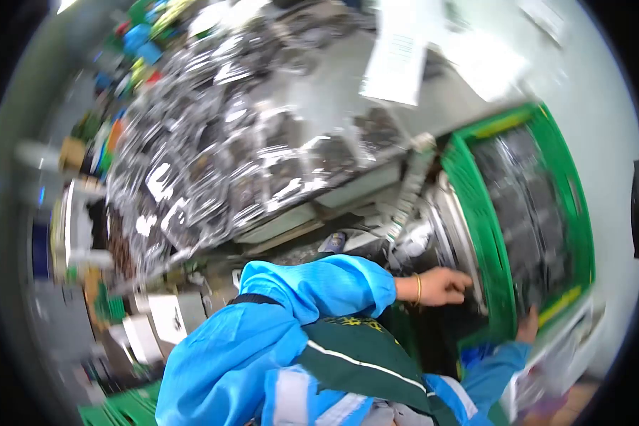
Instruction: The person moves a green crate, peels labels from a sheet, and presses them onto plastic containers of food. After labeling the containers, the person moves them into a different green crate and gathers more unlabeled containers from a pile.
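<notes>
A green plastic crate [476,213], tipped in this tilted, blurred view, is packed with dark items in shiny wrapping. My left hand [444,287], with a gold bangle at the wrist and a bright blue sleeve, has its fingers curled against the crate's near rim. On the crate's lower edge my right hand [527,328] grips the rim; only its fingers and part of the blue sleeve show. My green vest and blue jacket fill the bottom middle.
A worktable [348,188] is heaped with several glossy plastic bags [213,156] of dark parts. White paper sheets [397,57] lie at the top. Coloured boxes [138,42] sit at the top left, with cartons and green crates [121,408] at the lower left.
</notes>
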